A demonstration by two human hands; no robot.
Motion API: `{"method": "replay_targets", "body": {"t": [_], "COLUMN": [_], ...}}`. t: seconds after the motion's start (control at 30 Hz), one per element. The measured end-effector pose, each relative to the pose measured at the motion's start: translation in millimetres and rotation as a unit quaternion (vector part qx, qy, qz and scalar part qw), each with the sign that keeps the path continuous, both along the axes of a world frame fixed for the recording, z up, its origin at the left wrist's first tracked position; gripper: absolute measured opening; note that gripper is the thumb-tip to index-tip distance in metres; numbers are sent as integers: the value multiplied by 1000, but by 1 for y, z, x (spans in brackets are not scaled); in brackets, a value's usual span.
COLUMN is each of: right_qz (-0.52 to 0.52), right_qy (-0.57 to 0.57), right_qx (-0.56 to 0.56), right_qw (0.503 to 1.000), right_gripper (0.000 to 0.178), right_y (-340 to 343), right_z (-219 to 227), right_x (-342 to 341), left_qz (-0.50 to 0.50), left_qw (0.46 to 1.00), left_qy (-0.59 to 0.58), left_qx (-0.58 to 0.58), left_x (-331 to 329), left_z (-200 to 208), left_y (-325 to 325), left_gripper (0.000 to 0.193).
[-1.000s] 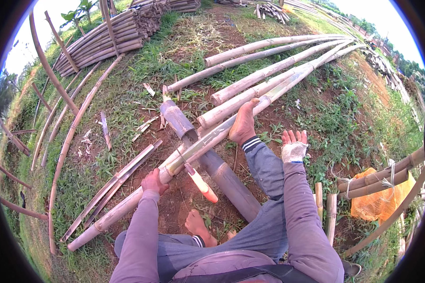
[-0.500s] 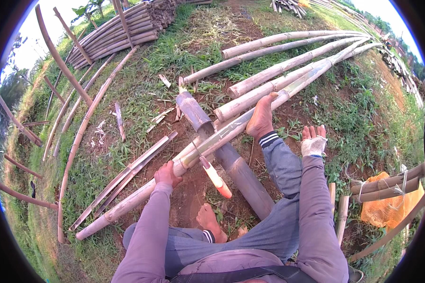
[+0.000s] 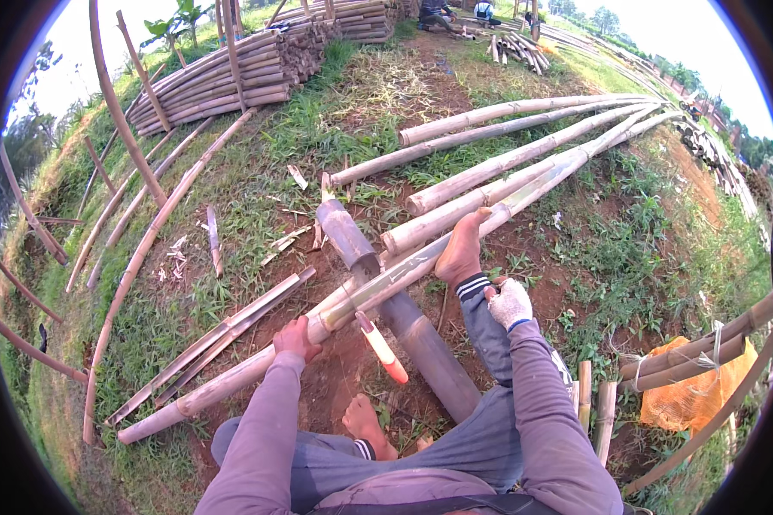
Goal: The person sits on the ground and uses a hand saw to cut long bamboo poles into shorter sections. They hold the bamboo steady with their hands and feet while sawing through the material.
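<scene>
A long pale bamboo pole [image 3: 412,273] runs from lower left to upper right, resting across a thick, dark bamboo log [image 3: 425,330]. My left hand [image 3: 296,339] is closed around the pole's near part. Just right of that hand, a thin-bladed cutting tool with a white and orange handle [image 3: 381,348] stands at the pole, its blade seen nearly edge-on. My bare right foot [image 3: 462,245] presses against the pole. Beside that ankle, my right hand [image 3: 508,305], in a white glove with bare fingertips, has curled fingers. Whether they hold anything is hidden.
Several more bamboo poles [image 3: 489,154] fan out at the far right. Split bamboo pieces [image 3: 223,339] lie left of my left hand. A bamboo stack [image 3: 223,81] stands at the back left. An orange mesh sack [image 3: 670,399] lies under tied poles at right. People sit far off.
My right hand has gone from palm up with fingers spread to curled, moving left and down toward my ankle. My left hand keeps its hold on the pole. The view has tilted up slightly.
</scene>
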State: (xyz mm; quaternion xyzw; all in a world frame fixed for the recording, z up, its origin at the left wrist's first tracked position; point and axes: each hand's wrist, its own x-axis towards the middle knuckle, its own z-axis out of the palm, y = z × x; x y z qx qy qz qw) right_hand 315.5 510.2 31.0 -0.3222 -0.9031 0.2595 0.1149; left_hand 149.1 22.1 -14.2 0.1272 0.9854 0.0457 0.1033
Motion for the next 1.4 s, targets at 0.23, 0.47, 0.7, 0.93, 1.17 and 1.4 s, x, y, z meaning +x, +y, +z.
{"method": "replay_targets", "body": {"t": [0.23,0.47,0.7,0.93,1.17,1.4], "right_qz": [-119,-209,-222,-160,-132,87], "right_qy": [213,424,491,589,467,-111], "right_qx": [-89,-476,-464,-407,-351,-25], "right_qw": [966,742,703,680,801,990], "right_gripper": [59,64,59,58,48,85], "right_y": [15,40,39,43,27,-3], "right_z": [-4,-15,13,72,61,42], "right_x": [0,0,2,12,6,14], "left_qz": [20,15,7,21,2,12], "left_qw": [999,1000,1000,999,1000,1000], "left_qy": [-32,-18,-13,-33,-9,-8], "left_qx": [-5,-5,-5,-12,-5,-13], "left_x": [1,2,-3,2,4,0], "left_z": [5,3,4,7,0,5], "left_y": [4,3,5,6,-1,3], "left_gripper": [73,75,76,73,73,70]}}
